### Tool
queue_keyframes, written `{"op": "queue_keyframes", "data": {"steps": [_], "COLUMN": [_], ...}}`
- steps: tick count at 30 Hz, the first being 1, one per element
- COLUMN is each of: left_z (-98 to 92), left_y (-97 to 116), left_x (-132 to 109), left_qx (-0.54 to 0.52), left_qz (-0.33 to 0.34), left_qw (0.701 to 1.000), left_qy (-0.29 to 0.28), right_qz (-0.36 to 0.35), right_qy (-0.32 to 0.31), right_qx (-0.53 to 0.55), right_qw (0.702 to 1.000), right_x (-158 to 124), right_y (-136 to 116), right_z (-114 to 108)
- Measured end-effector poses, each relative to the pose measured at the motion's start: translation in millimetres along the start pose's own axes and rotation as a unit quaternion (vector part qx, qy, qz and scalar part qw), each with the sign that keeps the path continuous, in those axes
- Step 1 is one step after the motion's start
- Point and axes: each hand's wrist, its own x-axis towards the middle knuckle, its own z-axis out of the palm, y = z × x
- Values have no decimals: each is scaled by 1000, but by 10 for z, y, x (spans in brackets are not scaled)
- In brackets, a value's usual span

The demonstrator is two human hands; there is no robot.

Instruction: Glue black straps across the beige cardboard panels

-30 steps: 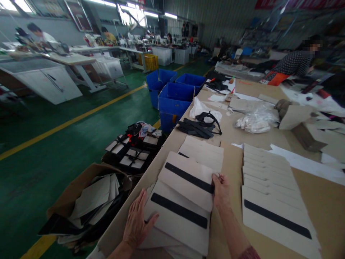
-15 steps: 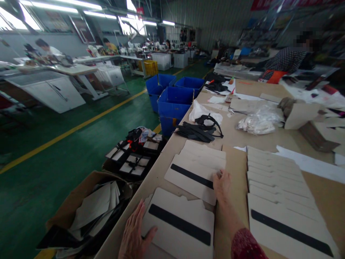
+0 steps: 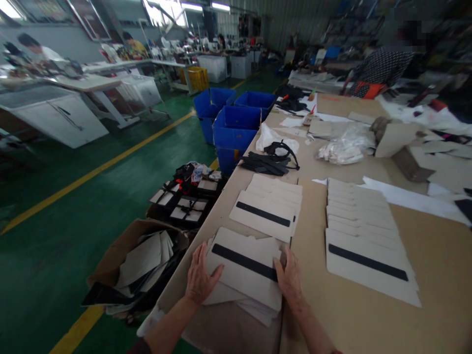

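A pile of beige cardboard panels (image 3: 236, 255), the top one crossed by a black strip, lies near the table's left edge between both hands. My left hand (image 3: 202, 278) rests on its left side, fingers stretched and thumb spread over the board. At the right side, my right hand (image 3: 289, 275) has its thumb on the top panel by the strip's end and its fingers curled along the edge. Behind lies a second fanned pile of panels (image 3: 263, 228), also with a black strip. A third overlapping row of panels (image 3: 368, 243) is off to the right.
Black straps (image 3: 263, 163) and a clear plastic bag (image 3: 344, 145) lie farther back on the table (image 3: 435, 275). Left of it on the floor stand a cardboard box (image 3: 110, 260) of panels and blue bins (image 3: 236, 132). A co-worker (image 3: 383, 71) is at the table's far end.
My right hand has left the farther pile and come back to the right side of the near one. My left hand stays at the near pile's left side. The view has shifted.
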Motion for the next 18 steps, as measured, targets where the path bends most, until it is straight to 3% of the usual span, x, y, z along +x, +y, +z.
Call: {"op": "queue_keyframes", "data": {"steps": [4,9,13,18], "left_z": [-89,-300,-403,-413], "left_y": [-54,-131,-123,-101], "left_x": [-190,-584,-782,-788], "left_qx": [-29,-33,-28,-23], "left_qz": [5,8,12,20], "left_qw": [1000,999,998,998], "left_qy": [-5,-35,-47,-54], "right_qz": [-1,23,72,117], "right_qy": [-22,-42,6,52], "right_qx": [1,32,59,84], "right_qw": [1000,998,996,988], "right_x": [-65,-506,-882,-974], "right_y": [-59,-95,-84,-171], "right_z": [-23,-44,-86,-202]}}
